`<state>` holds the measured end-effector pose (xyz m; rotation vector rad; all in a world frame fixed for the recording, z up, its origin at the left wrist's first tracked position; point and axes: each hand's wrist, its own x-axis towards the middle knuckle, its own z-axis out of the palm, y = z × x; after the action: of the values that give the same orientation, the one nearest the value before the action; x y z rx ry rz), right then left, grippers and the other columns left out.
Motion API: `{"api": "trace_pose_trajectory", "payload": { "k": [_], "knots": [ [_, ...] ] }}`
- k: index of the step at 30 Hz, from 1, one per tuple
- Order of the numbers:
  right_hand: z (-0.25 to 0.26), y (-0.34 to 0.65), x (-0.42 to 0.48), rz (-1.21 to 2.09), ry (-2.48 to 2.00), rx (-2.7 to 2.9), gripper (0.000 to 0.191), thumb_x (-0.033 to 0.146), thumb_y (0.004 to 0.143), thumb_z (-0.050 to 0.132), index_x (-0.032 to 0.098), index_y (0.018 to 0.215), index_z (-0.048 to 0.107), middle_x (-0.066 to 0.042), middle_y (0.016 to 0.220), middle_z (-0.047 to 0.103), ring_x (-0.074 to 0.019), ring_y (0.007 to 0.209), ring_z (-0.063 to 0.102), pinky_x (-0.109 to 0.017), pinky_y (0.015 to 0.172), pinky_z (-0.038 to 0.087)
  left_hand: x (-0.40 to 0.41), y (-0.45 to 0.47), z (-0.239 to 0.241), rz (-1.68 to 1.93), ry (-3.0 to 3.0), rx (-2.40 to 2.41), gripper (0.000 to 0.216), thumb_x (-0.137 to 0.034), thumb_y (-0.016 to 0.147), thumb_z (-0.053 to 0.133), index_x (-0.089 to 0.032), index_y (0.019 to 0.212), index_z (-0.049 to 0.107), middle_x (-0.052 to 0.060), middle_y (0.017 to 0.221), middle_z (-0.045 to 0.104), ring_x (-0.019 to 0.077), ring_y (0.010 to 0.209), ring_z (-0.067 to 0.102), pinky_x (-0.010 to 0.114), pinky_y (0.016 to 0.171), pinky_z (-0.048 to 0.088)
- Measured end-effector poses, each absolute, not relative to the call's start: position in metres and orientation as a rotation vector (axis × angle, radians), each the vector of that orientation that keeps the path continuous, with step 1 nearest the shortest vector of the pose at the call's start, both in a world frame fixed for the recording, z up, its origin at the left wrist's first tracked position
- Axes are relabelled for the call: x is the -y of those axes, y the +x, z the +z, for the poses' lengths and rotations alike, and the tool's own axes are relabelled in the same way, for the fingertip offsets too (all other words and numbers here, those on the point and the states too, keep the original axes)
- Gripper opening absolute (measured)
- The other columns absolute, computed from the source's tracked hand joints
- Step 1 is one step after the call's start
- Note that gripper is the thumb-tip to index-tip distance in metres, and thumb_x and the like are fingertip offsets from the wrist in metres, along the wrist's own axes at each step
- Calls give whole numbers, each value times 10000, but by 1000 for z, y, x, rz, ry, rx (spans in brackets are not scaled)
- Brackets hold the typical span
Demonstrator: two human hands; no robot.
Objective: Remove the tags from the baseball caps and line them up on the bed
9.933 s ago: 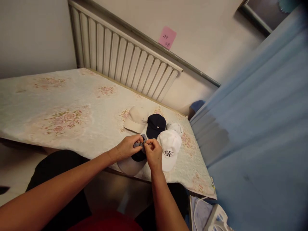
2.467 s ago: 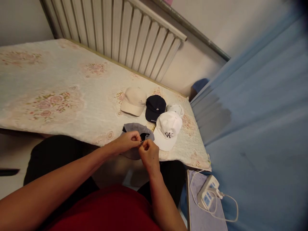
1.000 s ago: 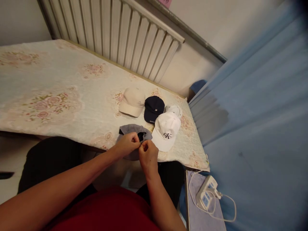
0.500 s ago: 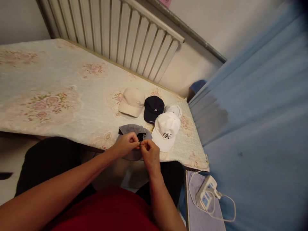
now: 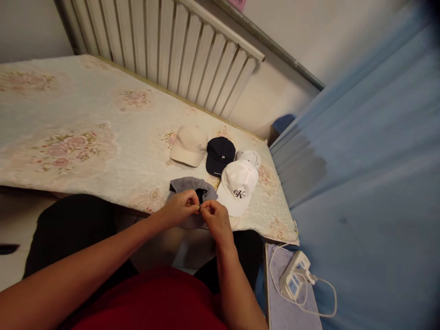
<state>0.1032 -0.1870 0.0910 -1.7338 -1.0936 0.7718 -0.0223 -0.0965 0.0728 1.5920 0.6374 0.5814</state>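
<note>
A grey cap [image 5: 184,184] lies at the bed's near edge, its dark inside partly showing and its lower part behind my hands. My left hand [image 5: 180,207] is closed in a pinch at the cap's back opening. Facing it, my right hand [image 5: 217,221] pinches too, and the fingertips of both hands nearly meet. Between them is a small part of the cap, seemingly its strap, mostly hidden by the fingers. Just right of my right hand lies a white cap [image 5: 237,181] with black letters. Behind are a navy cap [image 5: 220,153] and a beige cap [image 5: 189,144].
A pale, patterned cap [image 5: 250,157] sits partly behind the white one. The flowered bed [image 5: 137,133] runs along a radiator [image 5: 165,50]. To the right hangs a blue curtain [image 5: 360,174]. A power strip [image 5: 294,275] with a looped white cable lies on a small stand [image 5: 280,311].
Both hands stay pinched at the grey cap, with only a slight shift of the fingers and right wrist. The cap's lower part has tilted a little; the other caps lie as before.
</note>
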Motion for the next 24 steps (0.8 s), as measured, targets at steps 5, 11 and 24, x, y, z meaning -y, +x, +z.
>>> {"api": "trace_pose_trajectory", "payload": {
  "k": [5, 11, 24],
  "knots": [
    [88, 107, 186, 817, -1715, 1115, 83, 238, 705, 522, 178, 681, 575, 69, 524, 460, -81, 478, 385, -197, 471, 314, 96, -25, 73, 629, 1812, -582, 154, -197, 680, 563, -190, 834, 566, 1, 811, 566, 150, 731, 549, 277, 660, 451],
    [79, 108, 184, 869, -1705, 1064, 88, 248, 690, 523, 174, 693, 572, 84, 478, 445, -75, 443, 370, -196, 450, 278, 100, -23, 71, 768, 2158, -450, 156, -104, 687, 498, -184, 815, 539, 21, 833, 546, 164, 804, 524, 292, 751, 430],
    [65, 128, 183, 922, -1597, 774, 52, 237, 642, 529, 198, 619, 504, 117, 386, 389, -61, 350, 303, -191, 384, 217, 94, -26, 73, 682, 2155, -587, 134, -133, 713, 515, -195, 832, 527, -36, 709, 496, 101, 583, 467, 234, 582, 365]
  ]
}}
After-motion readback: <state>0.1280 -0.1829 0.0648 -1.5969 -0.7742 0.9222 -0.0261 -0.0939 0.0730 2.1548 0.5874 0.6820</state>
